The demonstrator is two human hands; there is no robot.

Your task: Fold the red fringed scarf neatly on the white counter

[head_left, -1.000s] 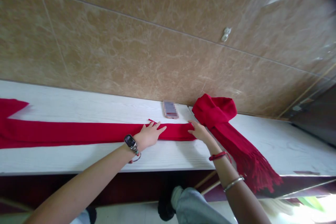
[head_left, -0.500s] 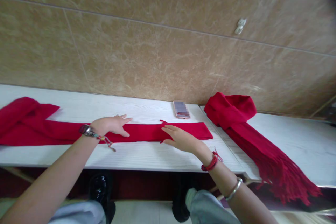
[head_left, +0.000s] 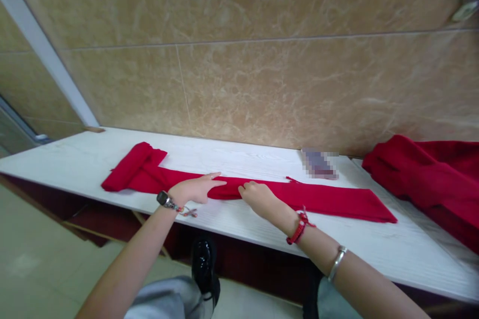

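Observation:
A long red scarf [head_left: 318, 198] lies along the white bench top, folded into a narrow strip, its left end bunched in a thick fold. My left hand [head_left: 194, 189] rests on the strip with thumb and fingers spread; a watch and a beaded bracelet circle that wrist. Just right of it, my right hand [head_left: 256, 197] has its fingers curled in at the cloth, seemingly pinching it, though the fingertips are partly hidden. A red cord bracelet and a silver bangle are on my right arm.
Behind the strip lies a phone [head_left: 319, 163], near the marbled wall [head_left: 239, 84]. A second red scarf [head_left: 430, 179] is heaped at the right. The white bench top [head_left: 239, 229] has its front edge close to my legs, with dark shelves below.
The view has swung left, showing the bench's left end. My right hand has moved left along the scarf, closer to my left hand, and its flat fingers have curled in.

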